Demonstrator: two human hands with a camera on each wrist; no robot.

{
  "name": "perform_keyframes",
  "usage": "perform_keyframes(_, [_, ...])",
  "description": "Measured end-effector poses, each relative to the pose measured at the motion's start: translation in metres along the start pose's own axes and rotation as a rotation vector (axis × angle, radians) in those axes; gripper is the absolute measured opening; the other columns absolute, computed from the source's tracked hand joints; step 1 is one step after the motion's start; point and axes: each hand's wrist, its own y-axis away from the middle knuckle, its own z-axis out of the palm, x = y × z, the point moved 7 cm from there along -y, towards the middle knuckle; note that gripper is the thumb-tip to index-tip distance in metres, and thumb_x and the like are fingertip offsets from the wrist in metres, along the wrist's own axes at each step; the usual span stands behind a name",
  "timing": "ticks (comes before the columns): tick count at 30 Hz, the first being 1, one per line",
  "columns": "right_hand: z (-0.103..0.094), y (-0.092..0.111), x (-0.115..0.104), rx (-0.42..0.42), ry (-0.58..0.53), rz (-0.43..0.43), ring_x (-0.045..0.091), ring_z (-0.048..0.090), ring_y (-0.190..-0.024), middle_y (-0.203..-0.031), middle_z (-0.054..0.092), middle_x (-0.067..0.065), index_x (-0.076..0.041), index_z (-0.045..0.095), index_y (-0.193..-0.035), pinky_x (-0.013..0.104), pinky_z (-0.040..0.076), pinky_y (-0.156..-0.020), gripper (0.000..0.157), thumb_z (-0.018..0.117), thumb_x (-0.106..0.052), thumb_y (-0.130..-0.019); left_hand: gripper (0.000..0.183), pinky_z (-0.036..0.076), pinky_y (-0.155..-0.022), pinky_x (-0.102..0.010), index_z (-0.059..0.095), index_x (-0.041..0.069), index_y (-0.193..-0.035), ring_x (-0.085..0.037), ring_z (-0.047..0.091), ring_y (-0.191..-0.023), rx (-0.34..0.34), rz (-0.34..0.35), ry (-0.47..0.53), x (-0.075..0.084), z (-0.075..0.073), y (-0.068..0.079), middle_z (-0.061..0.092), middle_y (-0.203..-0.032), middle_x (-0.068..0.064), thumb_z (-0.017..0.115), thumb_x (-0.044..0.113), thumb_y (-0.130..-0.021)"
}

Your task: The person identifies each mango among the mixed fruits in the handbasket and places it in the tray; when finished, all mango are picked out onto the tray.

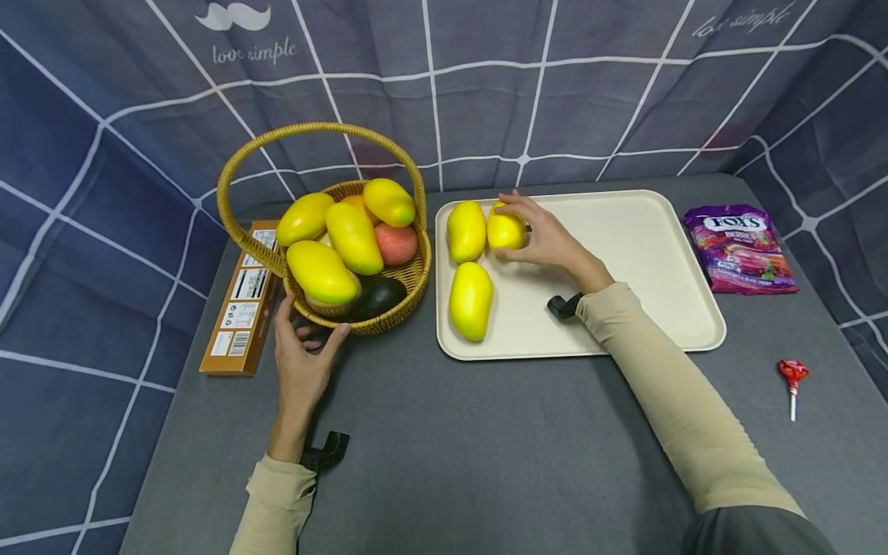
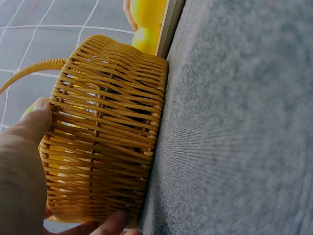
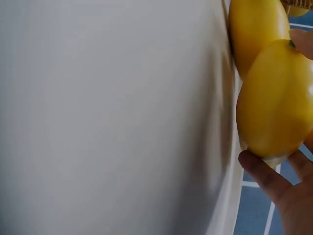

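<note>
My right hand (image 1: 544, 235) holds a yellow mango (image 1: 506, 230) between thumb and fingers at the left end of a cream tray (image 1: 590, 308). In the right wrist view the fingers lie at the two ends of that mango (image 3: 276, 100). Beside it on the tray are a mango (image 1: 466, 231) at the back and another (image 1: 471, 302) in front. My left hand (image 1: 303, 354) grips the near left side of a wicker basket (image 1: 388, 320), thumb at the rim (image 2: 36, 120). Several yellow mangoes (image 1: 354, 237), a reddish round fruit (image 1: 396, 244) and a dark green avocado (image 1: 378, 298) fill it.
A brown box with white labels (image 1: 243, 312) lies left of the basket, partly behind it. Right of the tray is a purple Fox's candy bag (image 1: 741, 249), with a red lollipop (image 1: 793, 378) nearer. The basket's tall handle (image 1: 319, 127) arches over the fruit. A checked curtain (image 1: 486, 100) surrounds the table.
</note>
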Motion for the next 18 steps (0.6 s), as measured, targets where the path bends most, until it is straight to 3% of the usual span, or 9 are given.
perform_keyframes(9, [-0.0028, 0.0015, 0.0048, -0.023, 0.024, 0.012, 0.04, 0.017, -0.149, -0.156, 0.032, 0.016, -0.009, 0.056, -0.136, 0.054, 0.039, -0.107, 0.071, 0.086, -0.022, -0.072, 0.092, 0.045, -0.076, -0.028, 0.024, 0.028, -0.155, -0.03, 0.058, -0.105, -0.009, -0.001, 0.019, 0.0002, 0.0007, -0.0011, 0.033, -0.155, -0.006, 0.08, 0.026, -0.082])
perform_keyframes(14, [-0.0032, 0.0028, 0.0028, -0.041, 0.043, 0.008, 0.036, 0.025, -0.146, -0.157, 0.031, 0.016, -0.009, 0.054, -0.138, 0.054, 0.025, -0.116, 0.073, 0.085, -0.024, -0.073, 0.093, 0.045, -0.076, -0.028, 0.024, 0.027, -0.155, -0.03, 0.059, -0.105, -0.01, -0.013, 0.012, 0.0007, 0.0005, -0.0004, 0.032, -0.156, -0.006, 0.081, 0.027, -0.082])
perform_keyframes(18, [-0.0039, 0.004, 0.0022, -0.046, 0.051, 0.006, 0.034, 0.03, -0.144, -0.157, 0.031, 0.016, -0.008, 0.053, -0.139, 0.053, 0.027, -0.116, 0.073, 0.084, -0.024, -0.074, 0.093, 0.045, -0.076, -0.028, 0.024, 0.026, -0.155, -0.03, 0.058, -0.104, -0.008, -0.012, 0.006, 0.0004, 0.0004, 0.0002, 0.033, -0.155, -0.007, 0.08, 0.027, -0.082])
